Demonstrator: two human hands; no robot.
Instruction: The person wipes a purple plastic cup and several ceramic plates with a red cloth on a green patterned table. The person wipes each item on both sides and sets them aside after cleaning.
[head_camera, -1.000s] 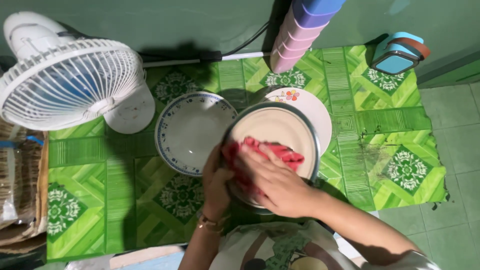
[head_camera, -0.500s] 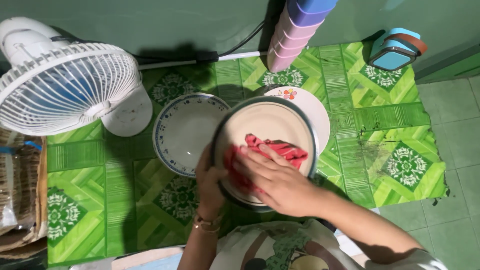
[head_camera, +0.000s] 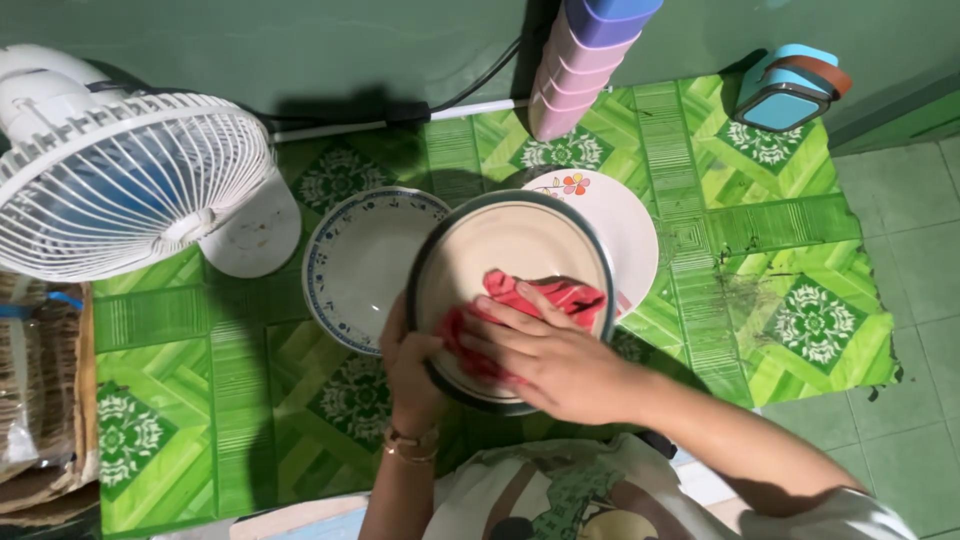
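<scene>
1. I read this as the wiping step. My left hand (head_camera: 412, 372) grips the near-left rim of the dark-rimmed cream plate (head_camera: 520, 245) and holds it up, tilted slightly toward me, above the green patterned mat (head_camera: 780, 250).
2. My right hand (head_camera: 545, 355) lies flat on the red cloth (head_camera: 560, 295), fingers spread and pressing it against the plate's face. It pins the cloth rather than closing around it.
3. The cloth sits on the lower middle of the plate's face, bunched under my palm, with one end poking out toward the right rim.
4. Beneath and behind the held plate, a white plate with a small flower print (head_camera: 625, 225) lies on the mat. A blue-rimmed white plate (head_camera: 355, 265) lies just to its left, partly overlapped in view by the held one.
5. A white fan (head_camera: 125, 185) stands at far left. A stack of pink and purple cups (head_camera: 585, 60) and a blue box (head_camera: 790, 95) stand at the back.
6. The upper part of the plate's face is not under the cloth, so I judge the wipe unfinished. A further stroke would call for steady pressure from the right hand and a firm rim grip from the left, so the plate does not tip.
</scene>
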